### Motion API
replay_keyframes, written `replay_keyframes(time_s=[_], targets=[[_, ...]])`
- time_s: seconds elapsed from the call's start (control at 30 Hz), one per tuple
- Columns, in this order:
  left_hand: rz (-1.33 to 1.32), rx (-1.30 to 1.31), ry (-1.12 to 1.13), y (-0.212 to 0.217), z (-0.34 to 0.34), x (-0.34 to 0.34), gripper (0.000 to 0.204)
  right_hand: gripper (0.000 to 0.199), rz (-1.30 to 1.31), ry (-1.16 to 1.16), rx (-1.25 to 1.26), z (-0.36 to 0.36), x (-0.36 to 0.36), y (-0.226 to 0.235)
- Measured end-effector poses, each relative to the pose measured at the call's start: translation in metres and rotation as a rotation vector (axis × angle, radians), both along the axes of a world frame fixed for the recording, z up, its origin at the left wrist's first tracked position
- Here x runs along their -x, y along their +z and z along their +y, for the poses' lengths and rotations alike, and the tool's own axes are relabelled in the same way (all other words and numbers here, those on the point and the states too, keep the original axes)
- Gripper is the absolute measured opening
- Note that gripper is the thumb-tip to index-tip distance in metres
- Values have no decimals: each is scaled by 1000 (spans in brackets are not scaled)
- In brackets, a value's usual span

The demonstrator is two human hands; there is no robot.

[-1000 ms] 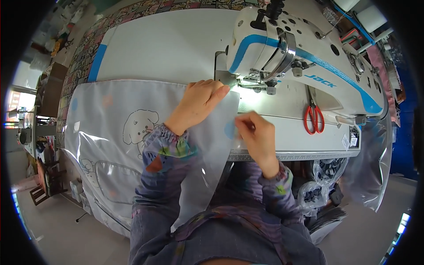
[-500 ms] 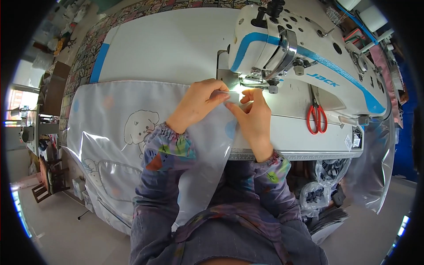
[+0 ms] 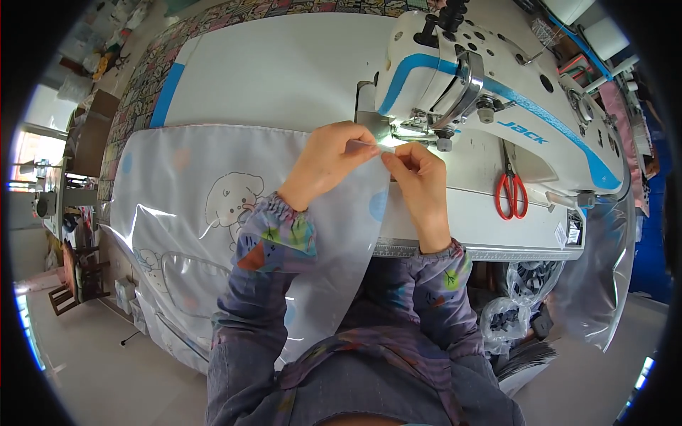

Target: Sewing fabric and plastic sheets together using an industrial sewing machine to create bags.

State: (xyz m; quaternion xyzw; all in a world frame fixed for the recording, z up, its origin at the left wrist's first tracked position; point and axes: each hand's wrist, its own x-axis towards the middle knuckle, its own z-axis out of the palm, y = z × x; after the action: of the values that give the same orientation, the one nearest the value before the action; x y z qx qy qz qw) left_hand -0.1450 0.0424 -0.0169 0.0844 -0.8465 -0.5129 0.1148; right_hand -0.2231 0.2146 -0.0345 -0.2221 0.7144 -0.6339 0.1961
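Observation:
A glossy pale-grey printed sheet (image 3: 192, 153) with cartoon dogs and coloured dots covers the left of the sewing table and hangs over its front edge. My left hand (image 3: 330, 160) pinches the sheet's upper right corner between thumb and fingers. Close beside it, my right hand (image 3: 420, 181) is closed at the same corner, thumb against the curled fingers. What lies between the right fingertips is partly hidden, but the sheet's edge runs into them. Just beyond both hands is the lit needle area of a white and blue sewing machine (image 3: 426, 85).
Red-handled scissors (image 3: 511, 195) lie on the table right of my right hand, beneath the machine's arm. A metal ruler strip (image 3: 469, 252) runs along the front edge. Clear plastic sheeting (image 3: 600, 277) hangs at the right, near plastic bags (image 3: 508, 316) under the table.
The right fingers, raised and looser before, have closed in at the sheet's corner beside the left hand. The view has shifted slightly.

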Motion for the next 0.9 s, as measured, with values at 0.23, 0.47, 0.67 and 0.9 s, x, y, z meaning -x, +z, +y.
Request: replay_keyframes(time_s=[0.23,0.47,0.67,0.9], targets=[[154,362,151,-22,15,37,16,17,682,-263,-380,2,4,1],[71,371,193,-28,11,35,14,34,1068,-42,-525,14,-6,-1],[14,379,236,-24,11,38,14,40,1005,-9,-591,11,-1,1],[-97,418,266,-16,14,46,14,39,940,31,-601,12,7,6]])
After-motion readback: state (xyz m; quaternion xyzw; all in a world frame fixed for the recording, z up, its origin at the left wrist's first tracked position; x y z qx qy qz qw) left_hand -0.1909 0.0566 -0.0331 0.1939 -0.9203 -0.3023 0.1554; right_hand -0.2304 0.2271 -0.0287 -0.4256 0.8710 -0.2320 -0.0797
